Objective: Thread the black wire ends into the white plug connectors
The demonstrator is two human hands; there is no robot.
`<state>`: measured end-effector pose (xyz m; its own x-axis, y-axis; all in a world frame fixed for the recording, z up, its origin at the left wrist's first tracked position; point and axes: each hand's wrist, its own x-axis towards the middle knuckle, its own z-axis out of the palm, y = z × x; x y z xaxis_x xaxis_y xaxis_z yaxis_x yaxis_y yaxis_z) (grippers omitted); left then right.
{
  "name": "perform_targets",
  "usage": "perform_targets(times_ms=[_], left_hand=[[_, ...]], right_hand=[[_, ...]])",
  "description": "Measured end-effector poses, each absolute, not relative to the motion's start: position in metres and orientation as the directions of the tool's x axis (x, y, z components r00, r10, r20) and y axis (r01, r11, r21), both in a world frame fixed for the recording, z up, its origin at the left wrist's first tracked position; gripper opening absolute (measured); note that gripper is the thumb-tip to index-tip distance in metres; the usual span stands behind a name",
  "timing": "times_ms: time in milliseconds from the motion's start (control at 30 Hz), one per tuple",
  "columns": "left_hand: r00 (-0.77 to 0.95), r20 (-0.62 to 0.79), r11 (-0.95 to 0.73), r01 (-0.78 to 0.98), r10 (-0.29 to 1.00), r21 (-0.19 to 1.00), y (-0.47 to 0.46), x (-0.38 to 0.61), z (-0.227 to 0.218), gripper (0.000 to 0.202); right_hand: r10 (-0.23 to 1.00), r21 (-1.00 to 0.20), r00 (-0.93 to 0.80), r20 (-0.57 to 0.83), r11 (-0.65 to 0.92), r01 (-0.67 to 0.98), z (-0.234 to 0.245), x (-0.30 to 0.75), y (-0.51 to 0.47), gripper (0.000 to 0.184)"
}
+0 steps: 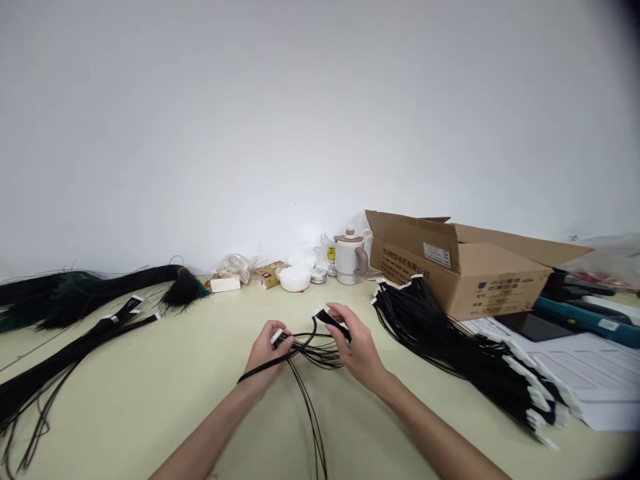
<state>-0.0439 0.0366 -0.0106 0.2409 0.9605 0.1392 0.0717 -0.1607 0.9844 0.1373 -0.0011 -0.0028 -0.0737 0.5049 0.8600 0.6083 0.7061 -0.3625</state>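
Observation:
Between my two hands runs a black wire harness (320, 363), its wires looped loosely above the table. My left hand (267, 350) is closed on one end of it, where a white connector (278, 337) sticks out past the thumb. A thicker black strand lies across the left wrist. My right hand (357, 347) pinches the other end, just behind a second white connector (320, 312). Several thin wires hang from the harness toward the table's front edge.
More black harnesses with white connectors (445, 340) lie at right, beside an open cardboard box (495, 280). Wire bundles (65, 360) lie at left. A lidded mug (349, 260) and a white bowl (295, 279) stand by the wall. Papers (585, 373) lie far right.

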Motion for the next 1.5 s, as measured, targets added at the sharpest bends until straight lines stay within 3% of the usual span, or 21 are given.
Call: perform_targets(times_ms=[67,133,233,333,467,567,700,800,867,900,1067,1167,1233,1333,1400,1433,1467,1500], left_hand=[[0.052,0.222,-0.228,0.298,0.974,0.927,0.053,-0.057,-0.014,0.031],[-0.113,0.407,-0.298,0.511,0.906,0.806,0.070,-0.073,-0.017,0.025],[-0.156,0.594,-0.343,0.690,0.789,0.637,0.090,-0.094,-0.024,0.025],[-0.028,0.639,-0.342,0.826,0.768,0.447,0.097,-0.101,-0.036,0.034],[0.238,0.537,-0.369,0.918,0.809,0.149,0.091,-0.095,-0.047,0.041],[0.422,0.536,-0.457,0.887,0.732,-0.075,0.079,-0.090,-0.044,0.050],[0.618,0.475,-0.601,0.771,0.626,-0.211,0.065,-0.086,-0.037,0.054],[0.646,0.361,-0.644,0.751,0.673,-0.142,0.069,-0.084,-0.037,0.054],[0.416,0.257,-0.437,0.899,0.872,0.027,0.082,-0.086,-0.039,0.051],[0.329,0.245,-0.351,0.935,0.912,0.053,0.091,-0.089,-0.040,0.053],[-0.008,0.257,-0.033,0.987,0.966,0.157,0.140,-0.103,-0.031,0.062],[-0.083,0.190,0.034,0.968,0.978,0.249,0.150,-0.103,-0.022,0.064],[-0.023,0.118,-0.014,0.952,0.993,0.305,0.143,-0.104,-0.017,0.065],[0.222,0.001,-0.206,0.902,0.975,0.379,0.114,-0.125,-0.004,0.068],[0.401,-0.124,-0.312,0.842,0.908,0.441,0.097,-0.157,0.011,0.064],[0.541,-0.247,-0.357,0.772,0.804,0.526,0.091,-0.176,0.020,0.061],[0.579,-0.274,-0.351,0.738,0.768,0.576,0.089,-0.198,0.028,0.058],[0.506,-0.234,-0.312,0.770,0.831,0.556,0.090,-0.221,0.037,0.055]], right_hand=[[0.501,-0.330,-0.143,0.854,0.732,0.596,0.002,0.137,-0.005,0.031],[0.518,-0.295,-0.261,0.815,0.758,0.582,0.003,0.136,-0.007,0.024],[0.545,-0.237,-0.404,0.735,0.764,0.600,-0.005,0.135,-0.004,0.020],[0.595,-0.167,-0.443,0.671,0.703,0.691,-0.020,0.135,0.006,0.025],[0.742,-0.201,-0.368,0.560,0.553,0.809,-0.034,0.141,0.018,0.029],[0.817,-0.260,-0.233,0.528,0.416,0.871,-0.038,0.150,0.024,0.024],[0.818,-0.278,-0.161,0.553,0.363,0.890,-0.044,0.165,0.033,0.024],[0.803,-0.298,-0.121,0.584,0.350,0.888,-0.050,0.171,0.039,0.023],[0.791,-0.309,-0.123,0.599,0.370,0.876,-0.054,0.172,0.042,0.023],[0.781,-0.307,-0.128,0.612,0.384,0.871,-0.055,0.171,0.043,0.024],[0.717,-0.218,-0.179,0.673,0.424,0.879,-0.061,0.167,0.045,0.028],[0.717,-0.170,-0.206,0.667,0.415,0.894,-0.062,0.167,0.044,0.028],[0.730,-0.161,-0.200,0.654,0.392,0.906,-0.062,0.167,0.042,0.027],[0.738,-0.148,-0.204,0.643,0.382,0.912,-0.061,0.165,0.040,0.027],[0.732,-0.133,-0.215,0.647,0.385,0.913,-0.060,0.162,0.040,0.027],[0.729,-0.125,-0.220,0.648,0.387,0.914,-0.060,0.161,0.040,0.027],[0.727,-0.119,-0.224,0.649,0.388,0.914,-0.060,0.159,0.039,0.027],[0.727,-0.115,-0.230,0.648,0.391,0.913,-0.060,0.158,0.039,0.027]])
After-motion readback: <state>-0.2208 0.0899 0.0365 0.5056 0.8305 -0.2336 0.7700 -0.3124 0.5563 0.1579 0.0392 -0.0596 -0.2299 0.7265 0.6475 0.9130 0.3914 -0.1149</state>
